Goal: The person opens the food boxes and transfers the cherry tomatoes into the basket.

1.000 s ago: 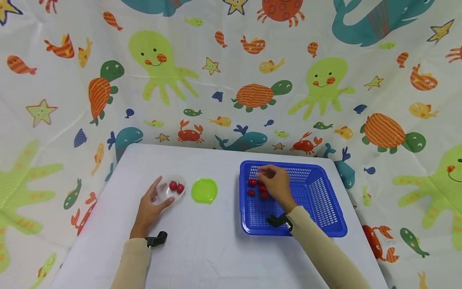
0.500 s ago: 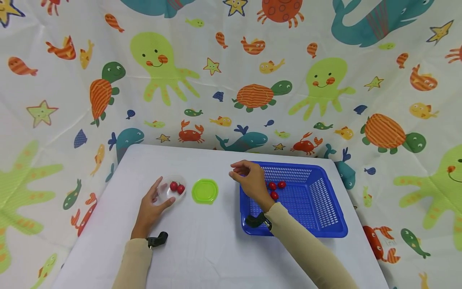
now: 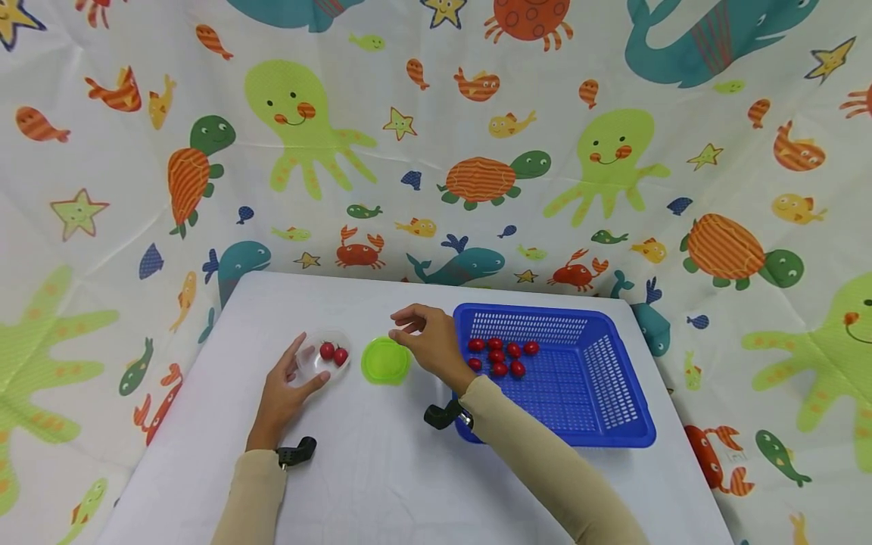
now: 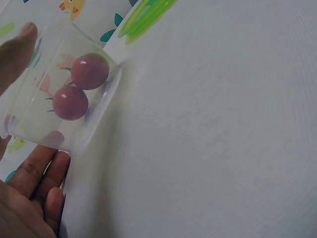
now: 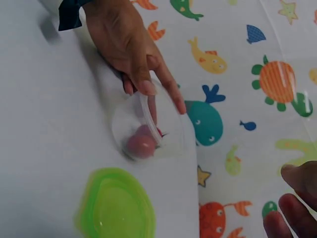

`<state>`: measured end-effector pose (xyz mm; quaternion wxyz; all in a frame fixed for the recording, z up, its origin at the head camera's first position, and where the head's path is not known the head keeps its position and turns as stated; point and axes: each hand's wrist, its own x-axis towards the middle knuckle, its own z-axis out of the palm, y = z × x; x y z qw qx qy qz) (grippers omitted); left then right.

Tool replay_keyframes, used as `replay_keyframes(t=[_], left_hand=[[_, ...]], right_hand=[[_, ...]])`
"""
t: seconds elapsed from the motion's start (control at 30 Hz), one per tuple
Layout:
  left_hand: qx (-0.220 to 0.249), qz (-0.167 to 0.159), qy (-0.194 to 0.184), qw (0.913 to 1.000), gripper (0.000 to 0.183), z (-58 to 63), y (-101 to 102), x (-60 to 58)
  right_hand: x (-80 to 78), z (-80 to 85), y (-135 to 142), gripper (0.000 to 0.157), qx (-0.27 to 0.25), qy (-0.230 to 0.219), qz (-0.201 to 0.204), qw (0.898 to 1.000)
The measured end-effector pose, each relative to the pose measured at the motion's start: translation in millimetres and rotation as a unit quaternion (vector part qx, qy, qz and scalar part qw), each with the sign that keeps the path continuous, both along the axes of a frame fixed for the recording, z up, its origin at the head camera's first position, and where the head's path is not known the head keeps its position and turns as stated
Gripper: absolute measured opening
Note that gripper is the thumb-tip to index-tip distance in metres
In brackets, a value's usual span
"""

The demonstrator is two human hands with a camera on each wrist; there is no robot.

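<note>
My left hand (image 3: 279, 393) holds a clear plastic cup (image 4: 34, 116) at the left of the table, thumb on one side and fingers on the other. The cup stands on the table with two red cherry tomatoes (image 4: 90, 71) inside, green stem bits showing in the left wrist view. My right hand (image 3: 432, 341) is in the air between the blue basket (image 3: 555, 440) and the cup, above the right edge of a green lid (image 3: 383, 368). Its thumb and fingers stand apart, and nothing shows between them. Several cherry tomatoes (image 3: 499, 369) lie grouped in the basket's left part.
The white table (image 3: 371, 469) ends at a cloth backdrop (image 3: 381, 83) printed with sea animals. The basket's raised walls stand at the right of the table. Each wrist wears a small black camera (image 3: 297, 451).
My right hand has moved left from above the basket's tomatoes to beside the green lid, bringing the tomatoes beneath it into view. The left hand and cup stay where they were.
</note>
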<state>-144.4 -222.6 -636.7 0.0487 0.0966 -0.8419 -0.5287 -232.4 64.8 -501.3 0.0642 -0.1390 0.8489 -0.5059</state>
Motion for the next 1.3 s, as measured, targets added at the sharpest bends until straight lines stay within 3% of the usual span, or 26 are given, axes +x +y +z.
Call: replay_keyframes(t=[0.73,1.0,1.3], left_hand=[[0.004,0.000,-0.011,0.9999,0.096,-0.2,-1,-1.3],[0.007,0.001,-0.010,0.9999,0.095,-2.7,-1,-0.5],[0.009,0.008,-0.009,0.9999,0.096,-3.8,0,-1.2]], right_hand=[[-11.4,-37.6,-67,0.028,0.014,-0.011,0.051,0.999],[-9.3,-47.6,-87,0.028,0.050,0.018,0.054,0.997],[-8.6,-63.7,-100,0.027,0.065,0.020,0.042,0.997]])
